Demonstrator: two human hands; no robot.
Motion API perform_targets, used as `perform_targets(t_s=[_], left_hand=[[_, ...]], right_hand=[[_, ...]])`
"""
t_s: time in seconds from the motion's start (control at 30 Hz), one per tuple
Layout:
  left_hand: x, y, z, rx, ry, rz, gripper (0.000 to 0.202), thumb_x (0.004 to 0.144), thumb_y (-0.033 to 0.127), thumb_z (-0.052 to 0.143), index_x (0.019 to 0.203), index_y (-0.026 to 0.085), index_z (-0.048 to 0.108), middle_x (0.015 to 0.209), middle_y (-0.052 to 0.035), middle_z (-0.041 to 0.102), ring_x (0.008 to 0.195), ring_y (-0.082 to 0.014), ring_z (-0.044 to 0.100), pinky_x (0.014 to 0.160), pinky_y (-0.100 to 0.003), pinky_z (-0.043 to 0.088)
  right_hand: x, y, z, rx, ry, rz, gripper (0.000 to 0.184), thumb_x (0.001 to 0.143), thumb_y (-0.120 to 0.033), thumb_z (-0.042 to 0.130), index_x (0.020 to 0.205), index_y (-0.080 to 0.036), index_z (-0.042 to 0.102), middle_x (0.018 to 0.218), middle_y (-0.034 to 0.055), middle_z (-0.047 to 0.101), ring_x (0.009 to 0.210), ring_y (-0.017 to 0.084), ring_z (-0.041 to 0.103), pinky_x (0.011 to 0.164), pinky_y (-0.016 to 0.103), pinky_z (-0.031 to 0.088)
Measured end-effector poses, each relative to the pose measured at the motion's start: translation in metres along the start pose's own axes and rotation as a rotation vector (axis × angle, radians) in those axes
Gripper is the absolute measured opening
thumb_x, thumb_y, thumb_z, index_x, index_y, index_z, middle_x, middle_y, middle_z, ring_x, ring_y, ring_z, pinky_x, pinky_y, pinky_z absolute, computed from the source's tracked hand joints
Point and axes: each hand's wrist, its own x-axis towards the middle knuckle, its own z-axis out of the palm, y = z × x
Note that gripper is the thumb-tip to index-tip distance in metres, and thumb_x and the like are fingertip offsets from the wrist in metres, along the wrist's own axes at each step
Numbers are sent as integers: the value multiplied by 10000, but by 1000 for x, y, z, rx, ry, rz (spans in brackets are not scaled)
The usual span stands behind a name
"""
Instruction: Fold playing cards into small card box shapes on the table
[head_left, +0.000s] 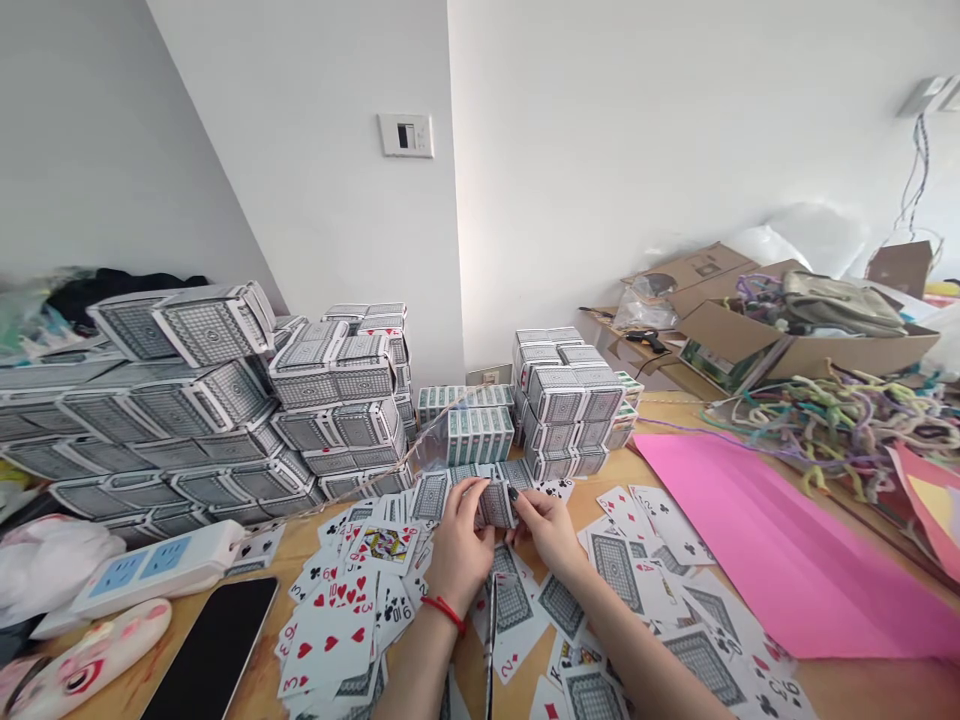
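Near the middle of the table, my left hand and my right hand hold a playing card piece between them, its grey patterned back facing me. Both hands have their fingers closed on its sides. The piece looks folded or box-like, but its far side is hidden. Just behind it stand more card-back blocks. Loose playing cards lie spread to the left of my hands, some face up. More scattered cards lie under and to the right of my right forearm.
Tall stacks of card-built blocks line the table's left and back. Another stack stands back right, beside green card boxes. A phone, a power strip, pink paper and a cardboard box also lie around.
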Motion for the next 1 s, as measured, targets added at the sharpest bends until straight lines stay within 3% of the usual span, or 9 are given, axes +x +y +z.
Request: perform_targets(t_s=[0.17,0.3,0.43,0.63,0.8,1.0], left_hand=[[0,-3,1,-19,52,-30,540,658,29,475,1146,259,459,1175,-60,445,1039,-219,492,799,-342,479],[1,-4,0,-21,87,-50,540,653,27,483,1140,259,467,1168,-55,456,1015,-205,509,792,-321,480],[1,-5,0,-32,95,-55,530,659,41,492,1142,258,468,1164,-55,459,986,-200,525,787,-318,480],[0,-5,-1,-72,38,-66,511,689,74,490,1164,258,440,1170,-63,438,890,-177,555,719,-308,499],[1,2,-7,-70,55,3,457,704,137,524,1144,242,456,1152,-72,444,1073,-225,455,877,-378,422],[4,9,-12,-180,96,55,287,762,178,484,1034,251,539,1118,-58,479,1071,-205,453,897,-384,405]], right_hand=[[-4,-4,2,69,-59,-21,381,752,-502,470,753,-144,601,538,24,605,480,157,566,495,274,468],[-5,2,6,-34,-102,-104,346,712,-417,568,934,-152,587,643,22,620,565,156,576,553,275,481],[-5,4,7,-192,-114,-153,226,742,-357,539,843,-161,591,613,12,608,550,149,572,554,261,471],[-6,3,6,-229,-99,-158,192,782,-340,477,732,-177,565,533,1,568,496,156,565,521,266,459],[-5,7,4,-269,6,-140,199,784,-343,457,751,-178,564,509,4,562,470,167,561,485,264,439],[-4,7,2,-377,65,-152,203,786,-302,439,812,-180,600,522,20,600,458,176,568,489,268,431]])
